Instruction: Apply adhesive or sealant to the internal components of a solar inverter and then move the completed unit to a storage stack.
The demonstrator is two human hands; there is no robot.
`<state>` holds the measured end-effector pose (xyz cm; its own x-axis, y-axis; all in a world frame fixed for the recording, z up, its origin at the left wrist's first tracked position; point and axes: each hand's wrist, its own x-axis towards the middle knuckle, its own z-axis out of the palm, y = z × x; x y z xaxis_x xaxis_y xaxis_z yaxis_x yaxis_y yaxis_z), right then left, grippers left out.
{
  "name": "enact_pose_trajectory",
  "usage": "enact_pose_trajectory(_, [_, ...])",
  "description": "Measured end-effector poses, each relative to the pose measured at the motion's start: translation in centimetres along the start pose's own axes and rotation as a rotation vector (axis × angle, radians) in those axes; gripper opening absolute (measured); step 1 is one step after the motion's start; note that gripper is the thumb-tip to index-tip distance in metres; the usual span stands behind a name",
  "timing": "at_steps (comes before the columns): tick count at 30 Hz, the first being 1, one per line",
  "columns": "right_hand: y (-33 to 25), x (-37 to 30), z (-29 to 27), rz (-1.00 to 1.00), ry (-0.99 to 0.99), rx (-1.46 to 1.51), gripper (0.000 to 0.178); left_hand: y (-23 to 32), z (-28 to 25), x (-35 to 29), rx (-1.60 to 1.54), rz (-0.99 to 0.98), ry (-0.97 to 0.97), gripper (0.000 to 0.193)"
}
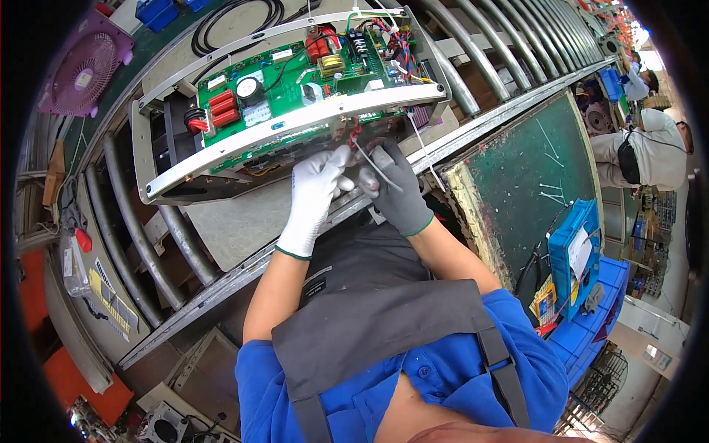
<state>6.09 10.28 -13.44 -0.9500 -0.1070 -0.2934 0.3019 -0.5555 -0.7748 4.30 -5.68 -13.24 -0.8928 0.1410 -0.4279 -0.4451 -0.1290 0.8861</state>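
An open electronics chassis (288, 111) with a white metal frame and a green circuit board (288, 87) stands in front of me. At its near side hang thin red wires (355, 134) with a white cable tie (378, 169) on them. My left hand (317, 188), in a white glove, is closed beside these wires with its fingers curled together; what it pinches is hidden. My right hand (397, 188), in a grey glove, is just to the right, the tie's tail crossing in front of it. Its fingers are bent and smeared by motion, so its hold is unclear.
The chassis rests on a board (236, 229) over a roller conveyor (480, 59). To the right, a green table (517, 184) bears loose cable ties (554, 193) and a blue bin (574, 247). Coiled black cable (221, 29) and a pink fan (83, 66) lie beyond. Another person (650, 151) is at far right.
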Motion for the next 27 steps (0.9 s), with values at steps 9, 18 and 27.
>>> enact_pose_trajectory(9, [0.1,-0.8,1.7,0.088,0.010,0.199,0.022,-2.3,3.3,1.1,-0.249,0.182,0.209,0.019])
enact_pose_trajectory(18, [-0.4,-0.3,-2.6,0.063,0.098,-0.683,0.035,-0.3,-6.5,-2.7,1.035,0.371,0.353,0.029])
enact_pose_trajectory(27, [2.3,3.1,0.1,0.126,0.249,-0.394,0.022,-3.3,-7.7,1.0,1.090,0.886,0.294,0.033])
